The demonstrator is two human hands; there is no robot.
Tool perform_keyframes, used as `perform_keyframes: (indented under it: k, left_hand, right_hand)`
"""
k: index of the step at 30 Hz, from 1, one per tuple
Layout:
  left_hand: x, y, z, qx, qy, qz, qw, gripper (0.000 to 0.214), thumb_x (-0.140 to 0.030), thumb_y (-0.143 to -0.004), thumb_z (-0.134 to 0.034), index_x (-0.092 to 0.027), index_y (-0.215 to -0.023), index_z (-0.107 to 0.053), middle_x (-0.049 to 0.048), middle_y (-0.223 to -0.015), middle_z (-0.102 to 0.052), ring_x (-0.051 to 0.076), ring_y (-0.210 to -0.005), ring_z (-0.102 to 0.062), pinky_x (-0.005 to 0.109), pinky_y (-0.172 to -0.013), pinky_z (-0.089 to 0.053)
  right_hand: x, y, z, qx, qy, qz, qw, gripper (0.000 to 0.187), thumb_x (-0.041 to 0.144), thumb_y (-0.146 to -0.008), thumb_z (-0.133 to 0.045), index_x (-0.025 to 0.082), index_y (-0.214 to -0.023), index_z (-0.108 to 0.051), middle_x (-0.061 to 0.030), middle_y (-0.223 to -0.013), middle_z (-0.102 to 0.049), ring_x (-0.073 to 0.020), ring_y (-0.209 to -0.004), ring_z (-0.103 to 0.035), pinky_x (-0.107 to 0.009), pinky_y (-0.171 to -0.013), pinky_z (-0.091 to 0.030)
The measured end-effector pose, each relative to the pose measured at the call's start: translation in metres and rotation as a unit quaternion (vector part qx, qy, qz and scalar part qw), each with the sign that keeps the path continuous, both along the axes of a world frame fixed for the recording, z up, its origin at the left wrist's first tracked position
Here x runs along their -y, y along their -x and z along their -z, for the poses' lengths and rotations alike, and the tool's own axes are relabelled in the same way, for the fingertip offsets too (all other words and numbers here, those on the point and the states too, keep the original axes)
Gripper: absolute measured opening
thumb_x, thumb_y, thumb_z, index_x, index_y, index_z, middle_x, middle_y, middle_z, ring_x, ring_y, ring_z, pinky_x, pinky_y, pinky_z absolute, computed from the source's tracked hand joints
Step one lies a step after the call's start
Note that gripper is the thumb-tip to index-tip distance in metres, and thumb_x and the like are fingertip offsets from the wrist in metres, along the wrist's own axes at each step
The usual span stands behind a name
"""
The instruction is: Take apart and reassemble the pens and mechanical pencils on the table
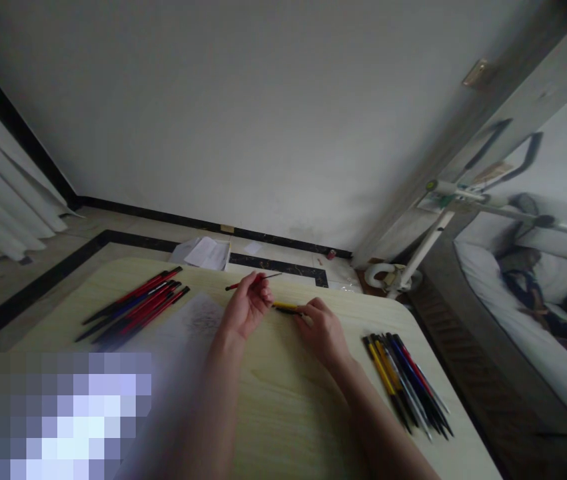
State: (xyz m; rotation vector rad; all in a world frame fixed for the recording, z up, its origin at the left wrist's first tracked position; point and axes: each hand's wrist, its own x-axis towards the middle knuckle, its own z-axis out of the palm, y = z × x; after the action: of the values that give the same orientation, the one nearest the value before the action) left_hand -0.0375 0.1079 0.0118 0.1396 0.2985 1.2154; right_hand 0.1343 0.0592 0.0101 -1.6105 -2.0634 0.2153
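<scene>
My left hand (249, 308), above the far part of the table, has its fingers curled around a thin red-and-black pen (232, 287). The pen's narrow dark end sticks out to the right of the fingers. Close by on the right, my right hand (324, 328) is closed on a yellow pen with black parts (286, 306), which points left toward my left hand. Beside my left arm lies a white sheet of paper (190, 323) with dark scribbles. Fine details of both pens are too small to make out.
Several mostly red pens (138, 305) lie in a group on the table's left. Several yellow, silver, blue and red pens (406, 380) lie at the right. Behind the wooden table (283, 413) are papers (207, 253) and exercise equipment (428, 240). A person sits on a sofa at the right.
</scene>
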Motion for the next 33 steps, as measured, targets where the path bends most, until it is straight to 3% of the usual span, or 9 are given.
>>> perform_keyframes:
  k: [7,14,21,27,33]
  left_hand:
    - [-0.001,0.0,0.0,0.006,0.001,-0.004,1.0,0.012,-0.02,-0.075,-0.055,-0.01,-0.076,-0.061,0.001,-0.062,-0.059,0.005,-0.051,-0.049,0.017,-0.048,-0.041]
    - [0.0,0.0,-0.002,-0.004,0.004,-0.01,1.0,0.01,-0.019,-0.075,-0.055,-0.011,-0.076,-0.06,0.0006,-0.061,-0.059,0.005,-0.05,-0.049,0.017,-0.047,-0.04]
    - [0.0,0.0,-0.002,-0.007,0.01,-0.009,1.0,0.01,-0.02,-0.074,-0.055,-0.011,-0.076,-0.06,0.0006,-0.061,-0.059,0.005,-0.05,-0.049,0.017,-0.047,-0.04]
    - [0.0,-0.001,-0.002,-0.011,0.004,-0.01,1.0,0.009,-0.019,-0.074,-0.055,-0.011,-0.075,-0.06,0.0,-0.061,-0.059,0.005,-0.05,-0.049,0.017,-0.047,-0.04]
    - [-0.001,-0.002,-0.002,-0.022,0.006,-0.05,0.999,0.009,-0.021,-0.073,-0.056,-0.012,-0.071,-0.059,-0.0007,-0.059,-0.058,0.004,-0.047,-0.047,0.016,-0.044,-0.038]
  right_hand:
    - [-0.011,-0.005,-0.004,-0.048,-0.023,-0.018,0.998,0.015,0.024,-0.079,-0.051,0.021,-0.086,-0.064,-0.0035,-0.08,-0.055,-0.0133,-0.07,-0.055,-0.023,-0.066,-0.042]
    - [-0.033,-0.008,-0.004,-0.024,0.007,-0.008,1.0,0.014,0.024,-0.076,-0.053,0.022,-0.083,-0.065,-0.0029,-0.081,-0.054,-0.0137,-0.072,-0.054,-0.025,-0.069,-0.042]
    - [-0.034,-0.012,0.0,-0.031,0.014,-0.021,0.999,0.017,0.022,-0.076,-0.051,0.021,-0.085,-0.065,-0.0032,-0.08,-0.054,-0.0138,-0.072,-0.054,-0.026,-0.069,-0.042]
    - [-0.033,-0.009,-0.002,-0.07,-0.029,-0.025,0.997,0.025,0.014,-0.073,-0.047,0.02,-0.09,-0.065,-0.0049,-0.084,-0.054,-0.0161,-0.081,-0.052,-0.029,-0.075,-0.041]
    - [-0.035,0.0,0.002,-0.174,-0.064,0.061,0.981,0.027,0.014,-0.074,-0.041,0.018,-0.089,-0.063,-0.0056,-0.086,-0.054,-0.0156,-0.077,-0.051,-0.029,-0.072,-0.042]
